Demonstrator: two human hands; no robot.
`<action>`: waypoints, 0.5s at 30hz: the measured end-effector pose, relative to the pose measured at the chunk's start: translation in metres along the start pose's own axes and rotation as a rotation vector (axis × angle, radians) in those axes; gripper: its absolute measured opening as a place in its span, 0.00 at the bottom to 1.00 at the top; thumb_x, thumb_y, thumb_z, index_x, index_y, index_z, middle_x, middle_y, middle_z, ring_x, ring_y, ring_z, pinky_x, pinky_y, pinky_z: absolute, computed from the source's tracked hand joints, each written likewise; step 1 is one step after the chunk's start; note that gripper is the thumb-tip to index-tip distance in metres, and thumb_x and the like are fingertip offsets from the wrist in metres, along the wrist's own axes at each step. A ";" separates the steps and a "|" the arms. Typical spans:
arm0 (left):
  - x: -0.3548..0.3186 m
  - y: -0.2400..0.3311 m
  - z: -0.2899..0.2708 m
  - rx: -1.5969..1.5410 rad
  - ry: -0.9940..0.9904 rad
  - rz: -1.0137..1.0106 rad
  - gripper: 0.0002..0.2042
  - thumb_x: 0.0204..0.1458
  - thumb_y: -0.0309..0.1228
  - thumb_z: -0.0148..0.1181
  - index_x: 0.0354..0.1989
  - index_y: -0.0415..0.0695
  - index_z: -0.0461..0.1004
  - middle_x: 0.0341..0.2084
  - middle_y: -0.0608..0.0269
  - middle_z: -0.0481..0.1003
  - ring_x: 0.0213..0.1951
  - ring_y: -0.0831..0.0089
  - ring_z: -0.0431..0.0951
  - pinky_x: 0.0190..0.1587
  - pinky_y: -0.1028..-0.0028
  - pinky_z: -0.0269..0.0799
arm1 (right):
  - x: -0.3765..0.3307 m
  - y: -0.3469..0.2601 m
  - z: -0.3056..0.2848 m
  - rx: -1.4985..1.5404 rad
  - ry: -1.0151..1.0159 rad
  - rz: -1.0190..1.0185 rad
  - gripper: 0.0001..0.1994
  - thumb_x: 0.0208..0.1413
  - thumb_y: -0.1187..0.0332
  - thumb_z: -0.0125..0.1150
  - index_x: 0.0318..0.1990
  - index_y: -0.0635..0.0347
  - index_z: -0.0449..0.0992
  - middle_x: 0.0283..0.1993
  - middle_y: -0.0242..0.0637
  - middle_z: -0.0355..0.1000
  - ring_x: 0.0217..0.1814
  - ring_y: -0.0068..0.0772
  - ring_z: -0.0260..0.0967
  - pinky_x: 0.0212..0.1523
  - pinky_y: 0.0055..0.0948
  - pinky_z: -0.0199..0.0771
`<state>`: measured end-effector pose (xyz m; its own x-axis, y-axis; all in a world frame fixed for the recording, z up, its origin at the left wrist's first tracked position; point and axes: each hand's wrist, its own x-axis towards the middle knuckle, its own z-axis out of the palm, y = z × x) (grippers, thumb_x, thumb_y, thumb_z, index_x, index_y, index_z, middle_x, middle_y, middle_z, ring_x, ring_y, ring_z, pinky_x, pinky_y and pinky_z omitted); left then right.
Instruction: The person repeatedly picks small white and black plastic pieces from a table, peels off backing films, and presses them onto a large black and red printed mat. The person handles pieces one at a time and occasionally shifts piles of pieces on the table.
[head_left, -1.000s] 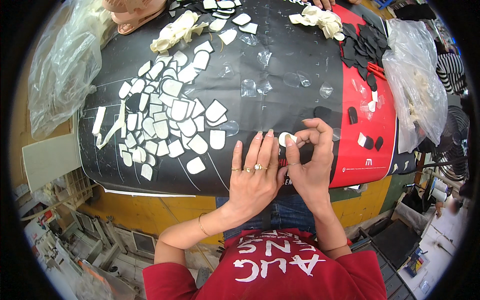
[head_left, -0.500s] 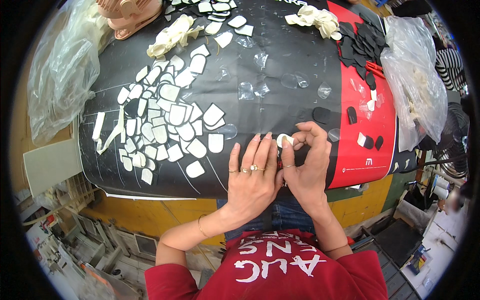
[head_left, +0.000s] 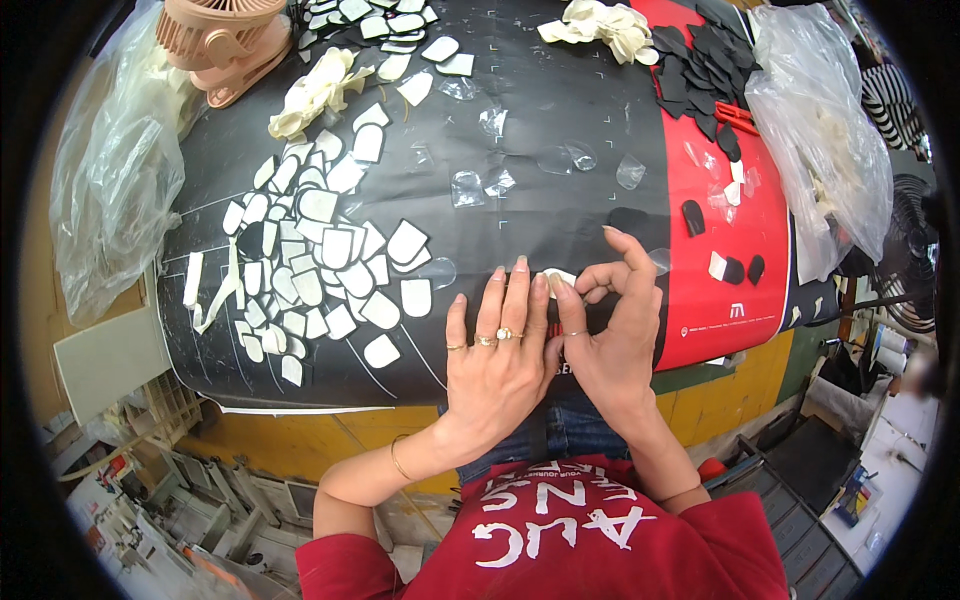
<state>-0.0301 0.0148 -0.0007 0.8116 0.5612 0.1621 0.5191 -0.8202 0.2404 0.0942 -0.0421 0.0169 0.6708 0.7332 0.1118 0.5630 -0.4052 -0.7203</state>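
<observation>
The counter (head_left: 560,120) filled most of the view, covered by a black sheet with a red panel (head_left: 715,290) along its right side. Two clear plastic bags flanked it: one (head_left: 115,190) hung off the left edge, the other (head_left: 825,150) lay at the far right with pale pieces inside. A pink fan (head_left: 225,40) sat at the far left corner. A broad spread of white cut pieces (head_left: 320,270) covered the left part of the sheet (many overlapping, a few lying apart near the edge), and a heap of black cut pieces (head_left: 705,65) lay at the far right on the red panel. Bundles of cream-coloured material rested at the far side, one (head_left: 315,90) beside the fan, another (head_left: 605,25) farther right.

Near the front edge, the left hand (head_left: 495,360) lay flat on the black sheet, fingers straight and slightly spread, its fingertips touching a small white piece (head_left: 560,278). The right hand (head_left: 615,335) sat just beside it, touching it; its grip had thumb and forefinger pinched together on the right end of that white piece, which lay on the sheet between the two hands. A few small transparent pieces (head_left: 470,185) were scattered farther up the sheet.
</observation>
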 end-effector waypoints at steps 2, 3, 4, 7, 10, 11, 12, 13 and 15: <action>0.000 0.000 0.002 -0.007 0.009 0.002 0.28 0.52 0.39 0.61 0.61 0.41 0.71 0.65 0.51 0.65 0.64 0.58 0.66 0.66 0.52 0.52 | 0.001 0.001 0.002 -0.014 -0.005 0.020 0.27 0.56 0.70 0.67 0.61 0.59 0.63 0.31 0.24 0.70 0.30 0.24 0.64 0.49 0.33 0.57; -0.001 0.001 0.002 -0.001 0.011 0.003 0.28 0.52 0.39 0.61 0.62 0.41 0.71 0.65 0.51 0.65 0.64 0.58 0.66 0.66 0.52 0.52 | 0.002 0.002 0.002 -0.019 -0.012 0.021 0.26 0.56 0.70 0.67 0.61 0.59 0.63 0.31 0.24 0.71 0.30 0.24 0.64 0.49 0.33 0.57; -0.001 0.001 0.002 0.004 0.016 0.003 0.28 0.52 0.39 0.61 0.62 0.41 0.71 0.65 0.51 0.65 0.64 0.58 0.66 0.66 0.52 0.52 | 0.002 0.003 0.002 -0.026 -0.015 0.017 0.26 0.57 0.70 0.66 0.61 0.59 0.63 0.32 0.24 0.71 0.30 0.24 0.64 0.49 0.33 0.57; -0.001 0.001 0.002 0.068 -0.009 0.006 0.30 0.52 0.44 0.60 0.63 0.44 0.71 0.65 0.56 0.65 0.64 0.63 0.66 0.65 0.51 0.54 | 0.004 0.003 0.001 0.005 -0.044 0.060 0.23 0.57 0.71 0.65 0.59 0.59 0.64 0.32 0.24 0.71 0.29 0.25 0.64 0.48 0.34 0.57; -0.001 0.001 0.000 0.069 -0.022 0.009 0.30 0.52 0.44 0.60 0.63 0.44 0.71 0.65 0.55 0.65 0.65 0.63 0.66 0.66 0.51 0.54 | 0.005 0.003 0.000 0.039 -0.075 0.108 0.20 0.58 0.71 0.64 0.56 0.59 0.65 0.31 0.25 0.71 0.28 0.26 0.64 0.48 0.34 0.57; -0.001 0.001 0.000 0.051 -0.021 0.010 0.30 0.52 0.42 0.60 0.63 0.43 0.71 0.65 0.54 0.65 0.65 0.62 0.65 0.66 0.51 0.53 | 0.005 0.003 0.000 0.038 -0.067 0.102 0.19 0.58 0.71 0.64 0.55 0.59 0.65 0.31 0.25 0.71 0.28 0.26 0.64 0.48 0.34 0.57; -0.001 0.001 0.000 0.034 -0.018 0.011 0.29 0.52 0.41 0.60 0.63 0.41 0.70 0.66 0.52 0.64 0.65 0.60 0.65 0.67 0.51 0.52 | 0.005 0.003 0.001 0.036 -0.060 0.096 0.19 0.58 0.71 0.64 0.54 0.59 0.65 0.31 0.25 0.71 0.28 0.26 0.64 0.48 0.34 0.57; -0.001 0.001 0.001 0.016 -0.016 0.012 0.29 0.52 0.40 0.60 0.62 0.40 0.70 0.66 0.51 0.63 0.65 0.59 0.64 0.67 0.51 0.50 | 0.005 0.003 0.001 0.034 -0.052 0.090 0.18 0.59 0.71 0.64 0.53 0.59 0.66 0.31 0.25 0.71 0.27 0.27 0.64 0.48 0.34 0.57; -0.002 0.002 0.002 0.018 -0.011 0.008 0.29 0.52 0.40 0.60 0.62 0.40 0.70 0.66 0.51 0.63 0.65 0.58 0.64 0.67 0.51 0.51 | 0.004 0.003 0.003 0.040 -0.017 0.067 0.17 0.59 0.71 0.64 0.51 0.59 0.65 0.31 0.25 0.71 0.28 0.26 0.64 0.48 0.34 0.57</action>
<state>-0.0301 0.0120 -0.0021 0.8183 0.5538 0.1537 0.5177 -0.8264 0.2215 0.0976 -0.0390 0.0130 0.6978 0.7145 0.0509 0.4972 -0.4320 -0.7524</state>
